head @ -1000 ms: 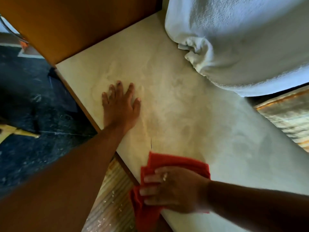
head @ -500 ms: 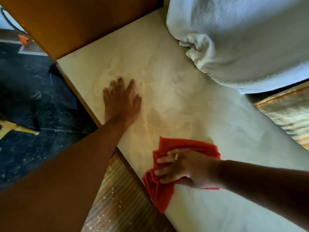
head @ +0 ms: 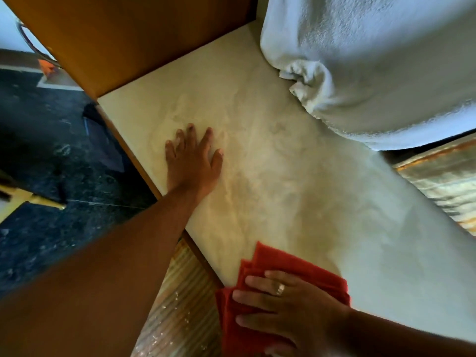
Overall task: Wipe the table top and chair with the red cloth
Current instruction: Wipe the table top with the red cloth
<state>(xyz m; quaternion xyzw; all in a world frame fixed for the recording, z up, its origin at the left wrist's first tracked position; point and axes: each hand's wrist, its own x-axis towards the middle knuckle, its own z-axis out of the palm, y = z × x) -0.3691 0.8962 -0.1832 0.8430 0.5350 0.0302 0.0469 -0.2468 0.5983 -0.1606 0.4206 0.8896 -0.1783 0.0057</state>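
Two hands on the table [head: 296,181], pale marbled top w/ a thin brown edge. Left hand [head: 192,161] lies flat, palm down, fingers spread wide, holding nothing, near the left edge approx mid-table. Right hand [head: 291,307] presses flat on the cloth [head: 286,264], fingers extended over it, a ring [head: 280,289] on one finger. Cloth is red, folded in layers, at the near left edge of the table; part sits on the top, part hangs over the edge beside the hand. White towel [head: 373,60] bunched at the far right, its lower fold touching the table top. Wood panel [head: 134,34] stands along the far side. Dark speckled floor [head: 46,155] to the left, striped mat [head: 177,305] below the near edge. No containers in view.
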